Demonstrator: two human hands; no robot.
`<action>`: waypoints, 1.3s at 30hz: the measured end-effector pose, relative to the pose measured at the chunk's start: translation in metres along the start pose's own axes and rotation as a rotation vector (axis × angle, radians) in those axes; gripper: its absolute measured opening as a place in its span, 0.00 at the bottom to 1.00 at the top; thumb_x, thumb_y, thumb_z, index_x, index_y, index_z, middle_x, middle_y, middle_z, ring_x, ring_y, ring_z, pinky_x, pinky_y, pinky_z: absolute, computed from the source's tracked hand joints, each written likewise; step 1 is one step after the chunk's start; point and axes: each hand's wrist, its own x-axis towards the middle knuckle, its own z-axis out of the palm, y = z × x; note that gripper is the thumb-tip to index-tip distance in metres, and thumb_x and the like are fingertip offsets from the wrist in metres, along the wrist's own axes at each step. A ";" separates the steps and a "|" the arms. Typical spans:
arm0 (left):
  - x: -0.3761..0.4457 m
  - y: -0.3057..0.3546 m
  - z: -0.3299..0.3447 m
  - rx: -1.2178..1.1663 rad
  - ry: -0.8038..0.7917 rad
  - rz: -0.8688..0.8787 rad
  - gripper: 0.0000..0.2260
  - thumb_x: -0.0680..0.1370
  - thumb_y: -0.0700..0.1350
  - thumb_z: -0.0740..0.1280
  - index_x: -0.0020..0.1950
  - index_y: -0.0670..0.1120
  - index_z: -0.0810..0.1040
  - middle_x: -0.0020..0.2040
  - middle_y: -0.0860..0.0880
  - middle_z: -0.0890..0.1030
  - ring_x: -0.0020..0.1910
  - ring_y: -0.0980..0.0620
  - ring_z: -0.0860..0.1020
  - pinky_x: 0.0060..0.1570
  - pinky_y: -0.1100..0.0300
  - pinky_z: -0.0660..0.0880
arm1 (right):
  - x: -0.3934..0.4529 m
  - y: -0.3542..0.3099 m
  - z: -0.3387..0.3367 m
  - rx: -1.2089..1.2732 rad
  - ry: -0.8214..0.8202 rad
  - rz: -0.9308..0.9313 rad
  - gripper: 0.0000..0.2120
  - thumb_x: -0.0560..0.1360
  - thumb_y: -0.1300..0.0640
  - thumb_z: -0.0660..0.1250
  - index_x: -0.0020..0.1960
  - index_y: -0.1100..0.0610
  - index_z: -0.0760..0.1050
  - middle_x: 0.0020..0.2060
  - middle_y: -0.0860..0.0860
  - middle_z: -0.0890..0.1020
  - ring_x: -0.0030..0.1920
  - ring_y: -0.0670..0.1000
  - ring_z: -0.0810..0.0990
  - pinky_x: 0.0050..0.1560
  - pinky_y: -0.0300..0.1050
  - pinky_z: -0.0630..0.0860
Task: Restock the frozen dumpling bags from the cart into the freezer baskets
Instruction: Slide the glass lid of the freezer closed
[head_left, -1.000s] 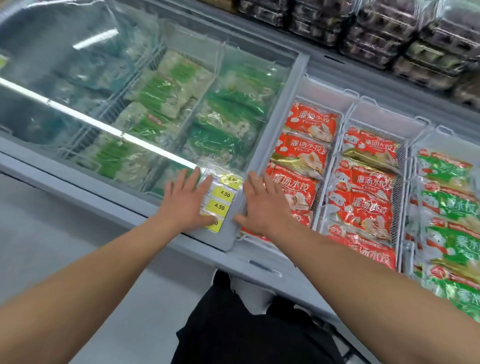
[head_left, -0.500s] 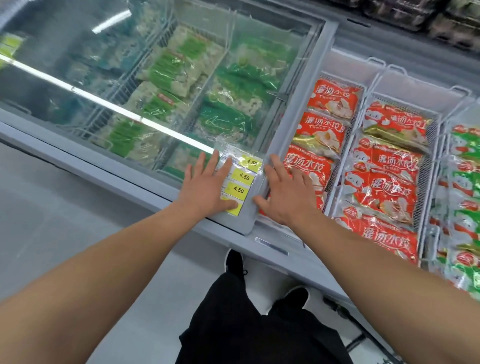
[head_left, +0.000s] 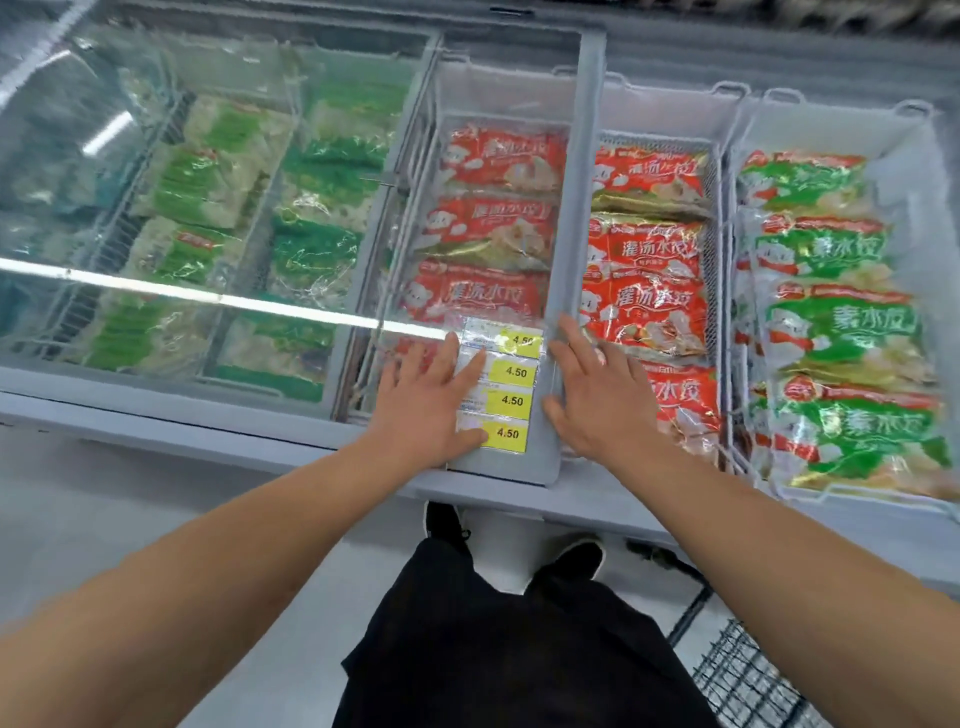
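1. Closest of all are black trousers (head_left: 519, 649) and two black shoes on the pale floor, with a bit of wire cart (head_left: 748, 675) at the lower right.
2. Two bare arms reach out to the freezer's near edge.
3. The left hand (head_left: 423, 402) lies flat on the sliding glass lid (head_left: 493, 130), fingers spread, its fingertips touching the yellow price tags (head_left: 511, 387) (each one says 4.50).
4. The right hand (head_left: 597, 395) is flat and spread too, pressing on the lid's grey side frame (head_left: 576, 208). Neither hand holds a bag.
5. Under the lid by the hands sits one row of red dumpling bags (head_left: 493, 228).
6. Just right of the frame, a white wire basket (head_left: 719, 208) with no glass above it holds more red bags.
7. Further right, another basket holds green dumpling bags (head_left: 831, 322).
8. Far to the left, under the glass, are green packs (head_left: 202, 182), blurry from the shine.
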 end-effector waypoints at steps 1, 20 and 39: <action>0.002 0.014 -0.002 0.023 -0.010 0.033 0.42 0.74 0.70 0.61 0.80 0.62 0.41 0.82 0.51 0.40 0.80 0.38 0.44 0.76 0.36 0.46 | -0.008 0.016 0.002 0.009 0.008 0.012 0.31 0.80 0.42 0.53 0.79 0.48 0.48 0.79 0.41 0.35 0.78 0.60 0.53 0.75 0.60 0.56; 0.093 0.249 -0.036 0.407 -0.152 0.719 0.45 0.73 0.69 0.64 0.78 0.66 0.37 0.80 0.54 0.32 0.78 0.42 0.32 0.73 0.35 0.37 | -0.131 0.265 0.026 0.006 -0.009 0.476 0.34 0.82 0.59 0.52 0.81 0.48 0.37 0.76 0.41 0.28 0.79 0.62 0.44 0.78 0.58 0.50; 0.127 0.450 -0.033 0.398 -0.145 0.784 0.47 0.70 0.72 0.66 0.78 0.67 0.39 0.79 0.54 0.31 0.77 0.41 0.30 0.74 0.33 0.35 | -0.202 0.370 0.070 0.384 0.123 0.713 0.42 0.78 0.36 0.57 0.81 0.53 0.39 0.80 0.53 0.39 0.80 0.55 0.39 0.79 0.56 0.47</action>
